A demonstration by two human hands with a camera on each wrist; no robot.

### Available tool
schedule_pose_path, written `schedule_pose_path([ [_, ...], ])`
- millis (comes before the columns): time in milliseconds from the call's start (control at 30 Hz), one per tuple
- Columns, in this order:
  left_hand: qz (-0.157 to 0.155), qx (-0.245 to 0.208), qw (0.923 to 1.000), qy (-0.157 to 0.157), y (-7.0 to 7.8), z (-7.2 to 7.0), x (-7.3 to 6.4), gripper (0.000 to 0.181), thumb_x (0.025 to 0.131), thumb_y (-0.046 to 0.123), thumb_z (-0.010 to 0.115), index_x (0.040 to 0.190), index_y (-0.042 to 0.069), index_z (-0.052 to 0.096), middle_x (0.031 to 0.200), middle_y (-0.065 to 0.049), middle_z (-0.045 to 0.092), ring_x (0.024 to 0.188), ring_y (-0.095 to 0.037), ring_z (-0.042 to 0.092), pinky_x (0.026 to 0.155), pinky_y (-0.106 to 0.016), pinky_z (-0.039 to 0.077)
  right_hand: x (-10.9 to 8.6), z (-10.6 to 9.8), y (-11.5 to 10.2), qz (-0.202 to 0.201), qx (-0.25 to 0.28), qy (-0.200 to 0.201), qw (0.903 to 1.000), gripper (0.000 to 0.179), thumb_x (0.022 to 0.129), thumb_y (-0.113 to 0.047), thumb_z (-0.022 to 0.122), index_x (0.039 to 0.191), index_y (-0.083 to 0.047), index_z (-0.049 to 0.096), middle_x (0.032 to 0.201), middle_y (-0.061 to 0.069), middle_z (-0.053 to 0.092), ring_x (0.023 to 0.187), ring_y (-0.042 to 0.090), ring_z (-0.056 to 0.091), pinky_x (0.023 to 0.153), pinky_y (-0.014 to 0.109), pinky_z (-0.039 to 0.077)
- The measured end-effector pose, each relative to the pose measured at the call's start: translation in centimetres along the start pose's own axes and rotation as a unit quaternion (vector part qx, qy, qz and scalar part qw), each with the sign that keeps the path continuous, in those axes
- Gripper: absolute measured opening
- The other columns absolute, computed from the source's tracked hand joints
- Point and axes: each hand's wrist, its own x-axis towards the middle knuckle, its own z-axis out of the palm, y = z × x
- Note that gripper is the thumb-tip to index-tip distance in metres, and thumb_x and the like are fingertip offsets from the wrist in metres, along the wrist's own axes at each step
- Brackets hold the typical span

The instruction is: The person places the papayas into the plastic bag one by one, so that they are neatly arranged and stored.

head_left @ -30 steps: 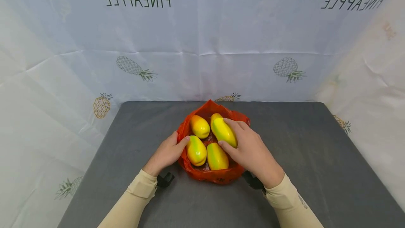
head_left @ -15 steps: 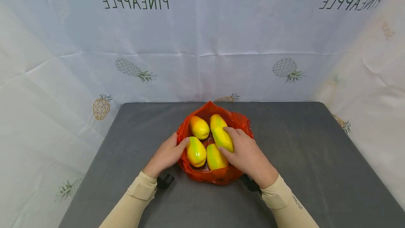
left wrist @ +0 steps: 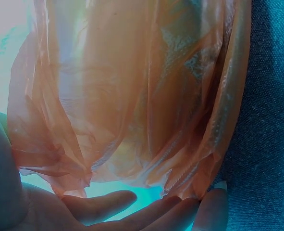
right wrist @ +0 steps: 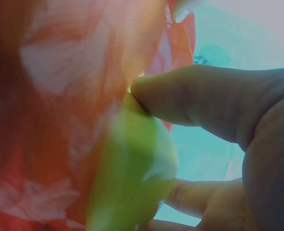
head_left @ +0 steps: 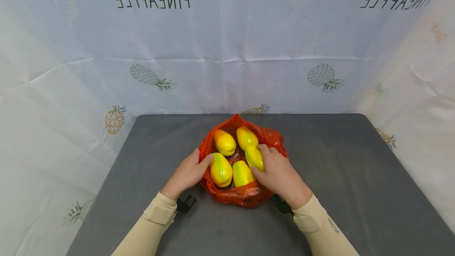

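A red plastic bag stands open-topped on the table in the head view, with several yellow-green mangoes inside. My right hand grips one mango at the bag's right side, thumb and fingers around it. In the right wrist view this mango sits between thumb and fingers, partly behind the bag's film. My left hand holds the bag's left rim, thumb over the edge beside a mango. Seen from the left wrist, its fingers lie along the outside of the crinkled bag.
Other mangoes lie at the back left, back right and front of the bag. The dark grey table extends around it. Behind hangs a pale curtain with pineapple prints.
My right hand has lowered the mango deeper into the bag, on the right side. The back-right mango now shows more fully. My left hand stays at the rim.
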Motion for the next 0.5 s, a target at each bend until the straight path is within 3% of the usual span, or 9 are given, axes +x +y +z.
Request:
schedule_pose_path([
  [500,0.006,-0.002,1.0000,0.000,0.01,0.14,0.05,0.042,0.110,0.044,0.059,0.131,0.008,0.058,0.101,-0.008,0.060,0.090,-0.022,0.060,0.079,-0.034,0.048,0.36,0.50,0.09,0.027,0.003,-0.031,0.9991,0.063,0.094,-0.025,0.078,0.143,0.000,0.048,0.109,0.015,0.061,0.089,0.026,0.058,0.080,0.042,0.058],
])
